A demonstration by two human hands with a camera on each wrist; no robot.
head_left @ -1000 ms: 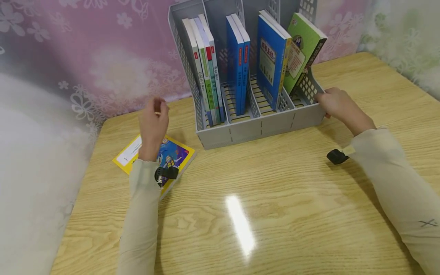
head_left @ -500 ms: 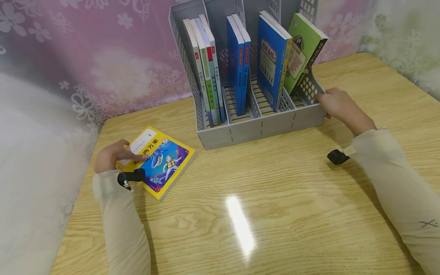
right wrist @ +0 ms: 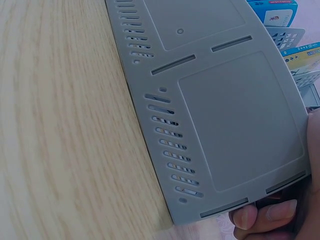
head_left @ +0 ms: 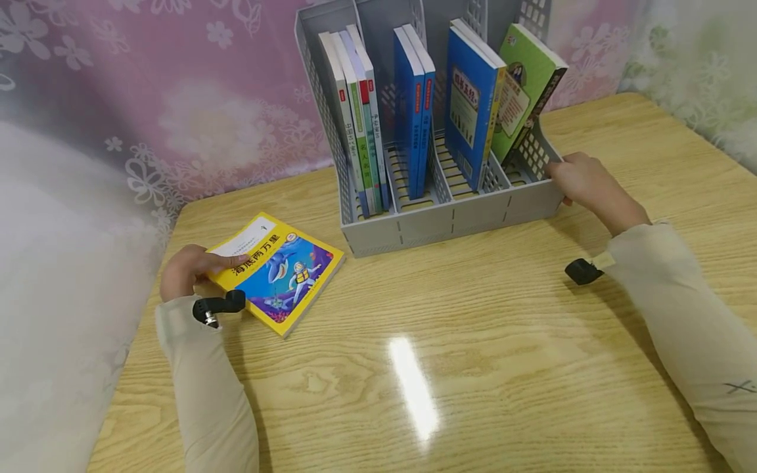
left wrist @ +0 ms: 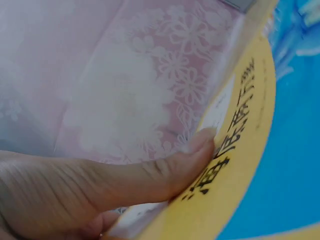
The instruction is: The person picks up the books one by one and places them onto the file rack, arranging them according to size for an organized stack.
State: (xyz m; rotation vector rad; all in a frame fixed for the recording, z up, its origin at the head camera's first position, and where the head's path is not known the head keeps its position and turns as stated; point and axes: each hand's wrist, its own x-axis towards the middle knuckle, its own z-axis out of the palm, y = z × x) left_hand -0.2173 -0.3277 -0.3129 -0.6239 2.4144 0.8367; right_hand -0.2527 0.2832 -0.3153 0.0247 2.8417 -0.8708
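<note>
A yellow-bordered book point(head_left: 296, 276) with a blue undersea cover is at the left of the table. My left hand point(head_left: 192, 266) grips its left edge, the thumb lying across the cover; the fingers beneath are hidden in the head view. Close up in the left wrist view, the thumb point(left wrist: 165, 172) presses by the black title. My right hand point(head_left: 585, 180) holds the front right corner of a grey book rack point(head_left: 426, 222). Curled fingertips point(right wrist: 280, 212) show at the rack's edge in the right wrist view.
Upright in the rack's compartments are several thin books point(head_left: 361, 131) at left, two blue books point(head_left: 414, 125), a blue book with a yellow spine point(head_left: 470, 108) and a leaning green book point(head_left: 526, 85). A flowered curtain point(head_left: 236, 85) hangs behind the wooden table point(head_left: 473, 341).
My left hand has come down and left from above the book and taken hold of its left edge. The book has shifted slightly right. My right hand stays on the rack.
</note>
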